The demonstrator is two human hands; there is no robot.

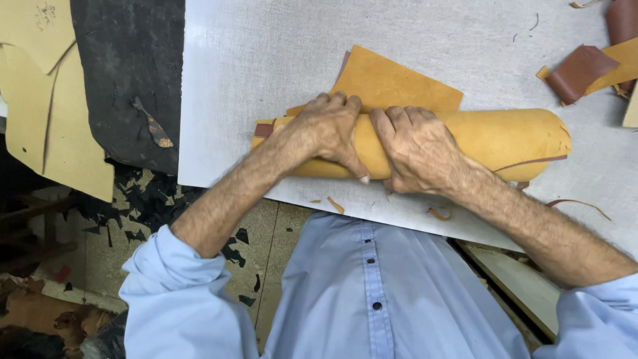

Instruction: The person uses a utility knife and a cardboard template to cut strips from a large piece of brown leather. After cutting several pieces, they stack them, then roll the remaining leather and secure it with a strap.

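Head view: both palms press my leather roll (505,136) to the board (266,60); left hand (329,129) and right hand (419,149) curl over it, keeping it tight.

Both forearms reach forward from rolled-up light blue sleeves and converge toward the middle, bare from the elbow down. The left hand (329,129) lies palm down, fingers curled over and forward, the thumb stretched down and to the right with its nail showing. The right hand (419,149) sits just beside it, also palm down, knuckles raised, fingers bent forward and pressed together. The two hands nearly touch at the thumbs, wrists angled inward.
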